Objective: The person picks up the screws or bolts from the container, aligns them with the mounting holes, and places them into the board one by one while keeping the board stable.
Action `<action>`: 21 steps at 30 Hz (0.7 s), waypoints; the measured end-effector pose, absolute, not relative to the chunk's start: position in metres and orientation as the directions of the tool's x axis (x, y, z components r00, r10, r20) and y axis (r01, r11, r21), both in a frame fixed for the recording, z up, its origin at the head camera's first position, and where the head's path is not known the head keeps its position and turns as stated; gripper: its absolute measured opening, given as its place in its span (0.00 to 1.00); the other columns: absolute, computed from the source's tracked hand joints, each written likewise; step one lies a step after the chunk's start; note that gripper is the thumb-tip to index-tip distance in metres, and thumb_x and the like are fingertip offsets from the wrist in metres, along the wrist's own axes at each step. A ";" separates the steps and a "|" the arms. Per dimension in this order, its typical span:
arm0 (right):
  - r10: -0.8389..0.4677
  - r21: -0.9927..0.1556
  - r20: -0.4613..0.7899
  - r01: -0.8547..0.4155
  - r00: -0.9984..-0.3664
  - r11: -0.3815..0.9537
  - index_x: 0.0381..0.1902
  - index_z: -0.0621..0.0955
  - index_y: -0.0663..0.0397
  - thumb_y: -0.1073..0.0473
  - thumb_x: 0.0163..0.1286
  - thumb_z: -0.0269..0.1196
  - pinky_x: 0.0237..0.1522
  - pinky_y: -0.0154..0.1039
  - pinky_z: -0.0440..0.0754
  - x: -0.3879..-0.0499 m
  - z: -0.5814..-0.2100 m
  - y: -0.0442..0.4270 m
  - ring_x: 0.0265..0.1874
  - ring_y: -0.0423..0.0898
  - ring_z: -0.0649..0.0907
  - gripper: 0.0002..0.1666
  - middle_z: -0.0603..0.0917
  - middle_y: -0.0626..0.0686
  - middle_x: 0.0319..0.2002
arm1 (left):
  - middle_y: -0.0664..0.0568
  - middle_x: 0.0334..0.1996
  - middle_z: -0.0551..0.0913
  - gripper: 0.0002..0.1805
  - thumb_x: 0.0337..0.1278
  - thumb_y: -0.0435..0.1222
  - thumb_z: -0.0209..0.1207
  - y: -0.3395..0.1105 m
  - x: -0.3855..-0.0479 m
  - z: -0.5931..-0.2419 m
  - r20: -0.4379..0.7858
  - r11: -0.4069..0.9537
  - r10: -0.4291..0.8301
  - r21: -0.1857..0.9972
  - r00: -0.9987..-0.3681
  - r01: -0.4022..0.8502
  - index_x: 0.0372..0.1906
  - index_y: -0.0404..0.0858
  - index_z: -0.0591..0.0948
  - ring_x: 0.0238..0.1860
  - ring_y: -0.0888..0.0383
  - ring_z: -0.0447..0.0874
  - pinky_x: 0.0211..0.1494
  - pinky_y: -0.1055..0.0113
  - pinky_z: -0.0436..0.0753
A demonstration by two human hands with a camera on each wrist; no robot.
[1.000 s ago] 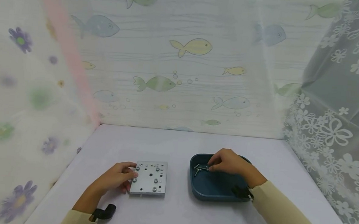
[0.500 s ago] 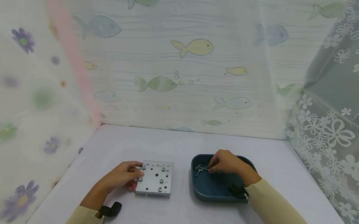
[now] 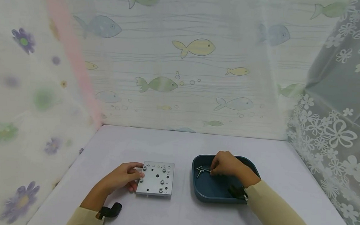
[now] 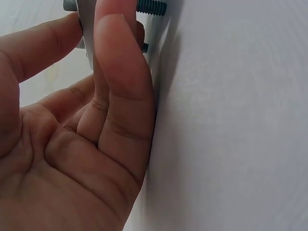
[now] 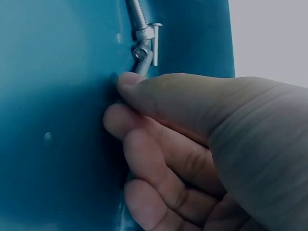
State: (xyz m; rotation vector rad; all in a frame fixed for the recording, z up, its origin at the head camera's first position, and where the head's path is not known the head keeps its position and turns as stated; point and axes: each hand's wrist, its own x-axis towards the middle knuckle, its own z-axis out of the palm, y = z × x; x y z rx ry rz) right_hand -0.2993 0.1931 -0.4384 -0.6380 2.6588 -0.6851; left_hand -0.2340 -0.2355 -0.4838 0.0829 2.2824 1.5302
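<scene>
My left hand [image 3: 122,178] grips a square silver metal plate [image 3: 149,184] by its left edge, thumb on top and fingers underneath. Several socket-head bolts [image 3: 162,182] stand in the plate's holes. Their threaded ends, such as one bolt end [image 4: 153,7], stick out below the plate in the left wrist view. My right hand [image 3: 228,164] reaches into a dark blue tray [image 3: 218,199]. Its thumb and index finger pinch the end of a screw [image 5: 142,67], partly hidden by the thumb. Other loose screws [image 3: 199,174] lie beside it on the tray floor.
A white-covered table [image 3: 154,143] carries the plate on the left and the tray on the right. Patterned curtains [image 3: 197,76] hang behind and at both sides. Each wrist wears a black camera strap [image 3: 111,211].
Early on, my left hand slid the plate a little to the right, then stopped. My right hand stays over the screws in the tray, with only a slight shift of the forearm.
</scene>
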 end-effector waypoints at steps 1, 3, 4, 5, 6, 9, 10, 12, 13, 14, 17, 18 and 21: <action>-0.495 -0.516 -0.191 -0.343 -0.847 0.785 0.30 0.91 0.50 0.60 0.61 0.77 0.28 0.37 0.83 -0.299 -0.438 0.193 0.23 0.40 0.84 0.03 0.88 0.45 0.23 | 0.47 0.39 0.88 0.39 0.64 0.46 0.69 -0.236 -0.234 -0.484 -0.286 0.399 0.263 0.902 -0.922 -0.166 0.74 0.34 0.69 0.26 0.52 0.86 0.31 0.58 0.87; -0.493 -0.514 -0.193 -0.341 -0.848 0.787 0.30 0.91 0.50 0.60 0.62 0.76 0.29 0.37 0.84 -0.300 -0.438 0.194 0.23 0.40 0.84 0.02 0.88 0.45 0.23 | 0.47 0.39 0.88 0.40 0.65 0.46 0.69 -0.236 -0.233 -0.483 -0.285 0.394 0.267 0.904 -0.921 -0.165 0.75 0.34 0.69 0.27 0.52 0.86 0.32 0.58 0.87; -0.493 -0.517 -0.194 -0.339 -0.848 0.786 0.30 0.91 0.51 0.60 0.62 0.76 0.29 0.37 0.84 -0.300 -0.438 0.194 0.23 0.41 0.85 0.02 0.88 0.45 0.24 | 0.46 0.39 0.88 0.40 0.65 0.46 0.69 -0.236 -0.233 -0.483 -0.284 0.392 0.270 0.905 -0.920 -0.164 0.75 0.34 0.68 0.27 0.52 0.86 0.32 0.58 0.87; -0.491 -0.516 -0.195 -0.337 -0.849 0.788 0.31 0.91 0.51 0.60 0.63 0.75 0.30 0.37 0.85 -0.301 -0.439 0.195 0.23 0.40 0.85 0.02 0.88 0.44 0.24 | 0.46 0.39 0.88 0.40 0.65 0.46 0.69 -0.236 -0.232 -0.483 -0.284 0.390 0.272 0.906 -0.919 -0.165 0.75 0.34 0.68 0.27 0.52 0.86 0.32 0.58 0.87; -0.487 -0.516 -0.195 -0.333 -0.852 0.789 0.31 0.91 0.50 0.60 0.63 0.75 0.30 0.37 0.85 -0.301 -0.439 0.195 0.24 0.40 0.85 0.02 0.88 0.44 0.25 | 0.46 0.39 0.88 0.40 0.65 0.46 0.69 -0.236 -0.232 -0.483 -0.285 0.388 0.273 0.907 -0.919 -0.165 0.75 0.34 0.68 0.27 0.52 0.86 0.32 0.59 0.87; -0.470 -0.527 -0.198 -0.311 -0.860 0.791 0.31 0.91 0.51 0.59 0.64 0.74 0.32 0.38 0.86 -0.301 -0.439 0.197 0.24 0.40 0.86 0.03 0.88 0.43 0.26 | 0.46 0.39 0.88 0.40 0.65 0.47 0.69 -0.236 -0.233 -0.484 -0.288 0.382 0.273 0.908 -0.918 -0.172 0.75 0.34 0.68 0.28 0.52 0.86 0.33 0.59 0.87; -0.466 -0.531 -0.196 -0.306 -0.863 0.790 0.31 0.91 0.50 0.59 0.65 0.74 0.32 0.38 0.86 -0.301 -0.439 0.197 0.25 0.40 0.86 0.03 0.88 0.43 0.27 | 0.46 0.40 0.89 0.40 0.65 0.47 0.69 -0.237 -0.233 -0.485 -0.290 0.379 0.272 0.909 -0.918 -0.175 0.75 0.34 0.69 0.28 0.52 0.86 0.33 0.59 0.87; -0.461 -0.544 -0.190 -0.298 -0.867 0.784 0.31 0.91 0.50 0.59 0.65 0.73 0.32 0.38 0.86 -0.300 -0.438 0.198 0.25 0.41 0.86 0.03 0.88 0.43 0.27 | 0.46 0.40 0.89 0.41 0.64 0.47 0.69 -0.238 -0.234 -0.487 -0.292 0.369 0.272 0.912 -0.917 -0.181 0.75 0.34 0.69 0.29 0.53 0.87 0.34 0.58 0.88; -0.462 -0.553 -0.184 -0.297 -0.868 0.778 0.31 0.91 0.50 0.59 0.66 0.73 0.32 0.38 0.85 -0.299 -0.437 0.198 0.25 0.41 0.86 0.03 0.88 0.43 0.27 | 0.45 0.40 0.89 0.41 0.64 0.47 0.69 -0.238 -0.234 -0.488 -0.291 0.364 0.275 0.914 -0.917 -0.181 0.75 0.34 0.68 0.29 0.53 0.87 0.34 0.58 0.88; -0.466 -0.560 -0.176 -0.301 -0.867 0.772 0.31 0.91 0.49 0.59 0.66 0.73 0.32 0.38 0.85 -0.298 -0.436 0.198 0.26 0.41 0.86 0.03 0.88 0.43 0.28 | 0.45 0.40 0.89 0.41 0.64 0.47 0.70 -0.239 -0.235 -0.489 -0.290 0.355 0.277 0.917 -0.916 -0.183 0.76 0.35 0.68 0.29 0.53 0.87 0.35 0.58 0.89; -0.478 -0.583 -0.146 -0.315 -0.866 0.749 0.32 0.90 0.49 0.59 0.67 0.72 0.32 0.38 0.84 -0.295 -0.432 0.199 0.26 0.41 0.85 0.03 0.88 0.43 0.27 | 0.44 0.41 0.88 0.42 0.62 0.44 0.71 -0.244 -0.236 -0.493 -0.289 0.318 0.286 0.928 -0.914 -0.194 0.77 0.38 0.67 0.31 0.52 0.88 0.38 0.58 0.90; -0.479 -0.588 -0.136 -0.318 -0.867 0.743 0.32 0.90 0.48 0.58 0.68 0.72 0.32 0.39 0.84 -0.294 -0.431 0.199 0.26 0.42 0.85 0.03 0.88 0.43 0.27 | 0.44 0.41 0.88 0.42 0.62 0.43 0.71 -0.245 -0.236 -0.494 -0.286 0.309 0.290 0.931 -0.913 -0.194 0.78 0.39 0.66 0.32 0.52 0.88 0.38 0.58 0.90; -0.477 -0.599 -0.105 -0.327 -0.872 0.731 0.34 0.91 0.48 0.57 0.68 0.71 0.32 0.39 0.84 -0.290 -0.427 0.198 0.27 0.42 0.85 0.03 0.88 0.42 0.27 | 0.44 0.41 0.88 0.43 0.61 0.42 0.72 -0.248 -0.238 -0.495 -0.282 0.286 0.300 0.938 -0.911 -0.196 0.78 0.41 0.66 0.34 0.51 0.88 0.40 0.58 0.90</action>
